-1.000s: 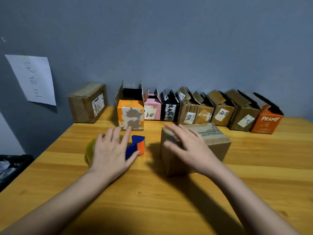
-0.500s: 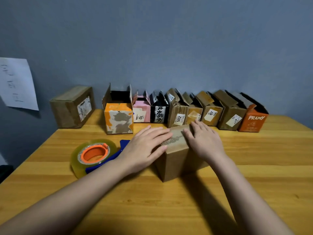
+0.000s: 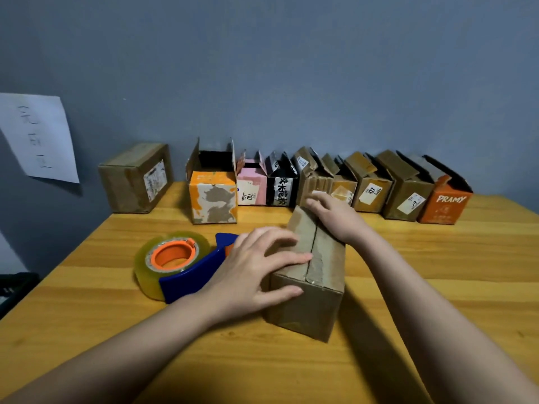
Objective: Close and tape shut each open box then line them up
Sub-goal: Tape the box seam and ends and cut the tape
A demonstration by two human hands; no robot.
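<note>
Now both hands (image 3: 256, 269) (image 3: 335, 217) press the closed box (image 3: 318, 287) top.

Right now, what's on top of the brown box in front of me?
Both hands: left hand flat on the brown box, right hand at its far end. Anything beneath them is hidden.

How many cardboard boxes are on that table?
10. One closed brown box sits under both hands in front. One closed box stands far left by the wall. Eight open boxes line the wall, from the orange-and-white one to the orange PRAMY box. Others may be hidden.
</note>
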